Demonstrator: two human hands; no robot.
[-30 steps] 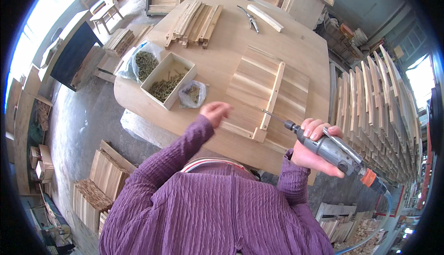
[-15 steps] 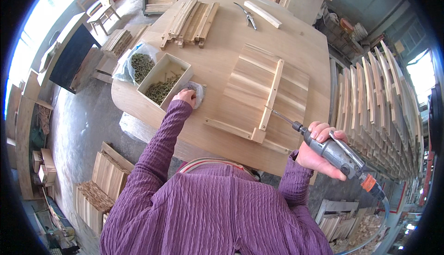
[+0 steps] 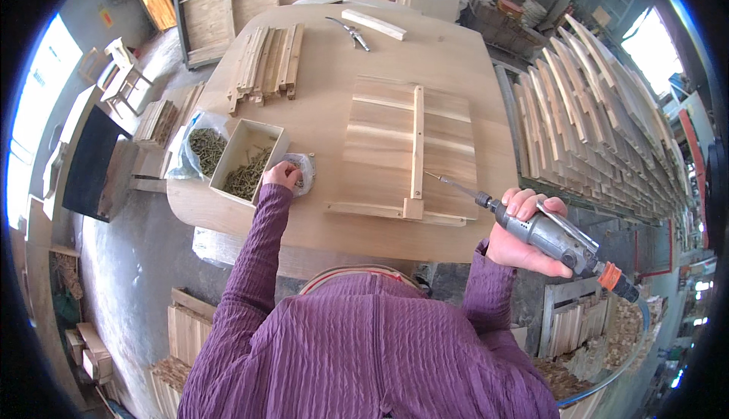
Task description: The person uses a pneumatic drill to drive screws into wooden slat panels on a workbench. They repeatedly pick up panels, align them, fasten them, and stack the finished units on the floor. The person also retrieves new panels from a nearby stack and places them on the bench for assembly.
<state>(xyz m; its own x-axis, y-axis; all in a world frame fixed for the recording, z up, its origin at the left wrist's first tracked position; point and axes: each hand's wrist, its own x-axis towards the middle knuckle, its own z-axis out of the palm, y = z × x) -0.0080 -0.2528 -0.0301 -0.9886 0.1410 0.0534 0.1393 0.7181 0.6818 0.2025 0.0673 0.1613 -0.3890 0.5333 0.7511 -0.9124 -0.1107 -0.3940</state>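
Note:
My right hand (image 3: 524, 225) is wrapped round a grey pneumatic screwdriver (image 3: 560, 246) with an orange hose fitting. Its long bit points left, the tip just right of a wooden strip (image 3: 418, 134), over a pale wooden panel (image 3: 448, 149). A second strip (image 3: 364, 210) runs along the panel's near edge, by a small block at the first strip's near end. On the left, my left hand (image 3: 281, 175) reaches with curled fingers into a small clear plastic bag (image 3: 307, 167); the fingertips are partly hidden. Beside it stands a cream box (image 3: 279, 145) of screws (image 3: 244, 180).
Another plastic bag (image 3: 181, 162) of screws lies left of the box. Several wooden strips (image 3: 266, 58) are stacked farther back, near an air blow gun (image 3: 354, 37) and a single wooden bar (image 3: 373, 24). Stacked panels (image 3: 600, 115) stand right of the table (image 3: 326, 100). The air hose (image 3: 634, 358) trails lower right.
The view has turned, so the table and its contents sit farther left. My left hand's fingers have shifted within the small bag. My right hand keeps its hold on the screwdriver.

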